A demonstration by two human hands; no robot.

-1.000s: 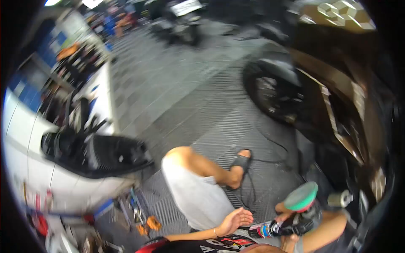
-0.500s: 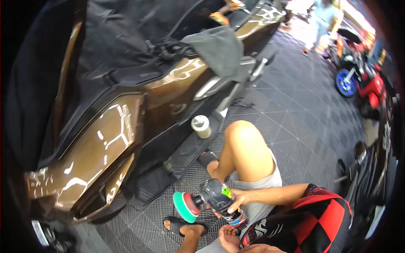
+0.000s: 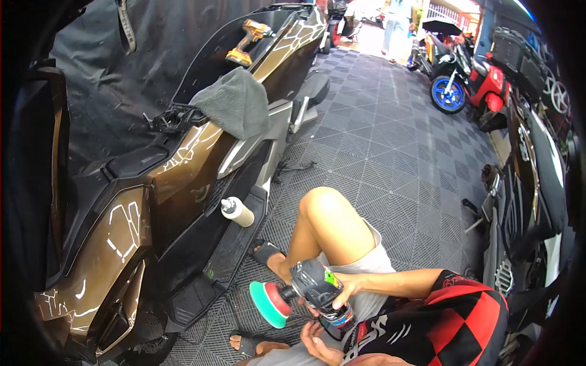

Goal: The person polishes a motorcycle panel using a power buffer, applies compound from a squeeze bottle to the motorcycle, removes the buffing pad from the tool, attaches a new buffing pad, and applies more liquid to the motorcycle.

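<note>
My right hand (image 3: 345, 289) grips a black cordless polisher (image 3: 314, 283) around its body. Its round pad (image 3: 267, 305), green on the face with a red backing, points left and stands clear of the brown motorcycle panel (image 3: 116, 232). Below the tool's stickered lower end, my left hand (image 3: 321, 346) rests near my lap, palm partly up, fingers loosely bent and apart, holding nothing. A pale bottle with a white cap (image 3: 237, 211) stands on the motorcycle's footboard (image 3: 213, 256).
A grey cloth (image 3: 235, 104) drapes over the motorcycle, with an orange and black cordless drill (image 3: 249, 43) behind it. Ribbed floor tiles (image 3: 366, 165) run to the back. Along the right stand more motorcycles, one with a blue wheel (image 3: 448, 94). A person (image 3: 398, 30) stands far off.
The view has turned, so the motorcycle sits further left and the drill shows fully. My left hand has shifted slightly left, its fingers raised. My right hand keeps the polisher.
</note>
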